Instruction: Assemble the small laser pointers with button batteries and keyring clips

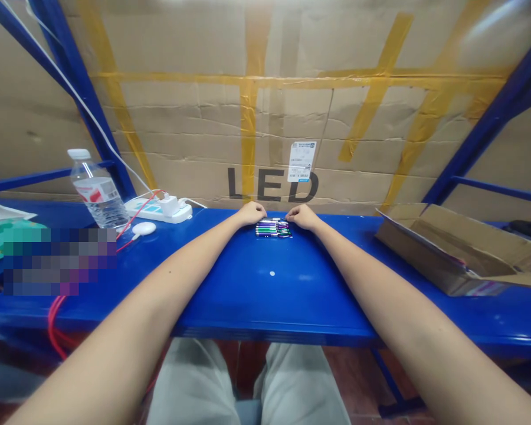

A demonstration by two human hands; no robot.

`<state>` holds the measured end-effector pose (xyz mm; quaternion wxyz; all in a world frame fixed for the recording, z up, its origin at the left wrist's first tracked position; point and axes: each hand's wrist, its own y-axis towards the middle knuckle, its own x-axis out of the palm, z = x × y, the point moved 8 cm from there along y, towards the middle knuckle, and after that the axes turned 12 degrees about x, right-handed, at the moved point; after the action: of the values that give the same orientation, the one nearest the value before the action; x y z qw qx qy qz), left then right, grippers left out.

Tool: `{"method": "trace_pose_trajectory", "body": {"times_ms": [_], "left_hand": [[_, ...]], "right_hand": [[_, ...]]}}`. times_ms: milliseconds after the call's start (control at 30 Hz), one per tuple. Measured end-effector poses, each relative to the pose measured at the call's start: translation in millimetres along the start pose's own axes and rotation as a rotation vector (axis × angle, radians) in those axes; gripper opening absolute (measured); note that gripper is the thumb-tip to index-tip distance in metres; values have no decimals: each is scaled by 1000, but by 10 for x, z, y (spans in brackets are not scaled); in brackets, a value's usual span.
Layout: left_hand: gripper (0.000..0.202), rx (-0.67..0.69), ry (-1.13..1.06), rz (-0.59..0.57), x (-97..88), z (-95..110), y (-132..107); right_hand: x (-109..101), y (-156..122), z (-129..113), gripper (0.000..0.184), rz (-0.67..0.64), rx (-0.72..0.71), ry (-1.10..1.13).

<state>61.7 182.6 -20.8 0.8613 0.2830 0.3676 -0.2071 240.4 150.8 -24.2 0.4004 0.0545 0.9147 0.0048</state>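
Note:
A short row of several pens [273,228], with purple, green and dark barrels, lies side by side at the far part of the blue table [265,295]. At the left end of the farthest pen is my left hand [251,213], its fingers curled together. My right hand [304,217] is closed in a pinch at that pen's other end. The fingertips are small in view, and the exact contact with the pen is partly hidden.
An open cardboard box [451,251] stands on the right. To the left are a water bottle [98,192], a white power strip [177,211], a round white charger [144,228] and red cables [55,319]. Behind the table rises a large taped carton [194,136] marked LED.

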Motion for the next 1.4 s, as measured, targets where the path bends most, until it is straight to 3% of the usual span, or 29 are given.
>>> {"method": "trace_pose_trajectory", "body": {"times_ms": [133,333,633,1133,1400], "left_hand": [[29,55,-61,-20,42,-2,21],[38,121,-148,-87,189,18,4],[34,134,-110,-8,123,81,-74],[32,24,-220,132,79,21,-190],[35,-39,-123,171,-7,-67,-268]], "right_hand": [[-7,-22,49,23,-18,-2,-39],[38,-106,-14,33,24,-173,-177],[105,-248,-163,41,0,-290,-211],[96,-223,-76,42,65,-149,-30],[108,-165,-17,42,64,-84,4]]}}
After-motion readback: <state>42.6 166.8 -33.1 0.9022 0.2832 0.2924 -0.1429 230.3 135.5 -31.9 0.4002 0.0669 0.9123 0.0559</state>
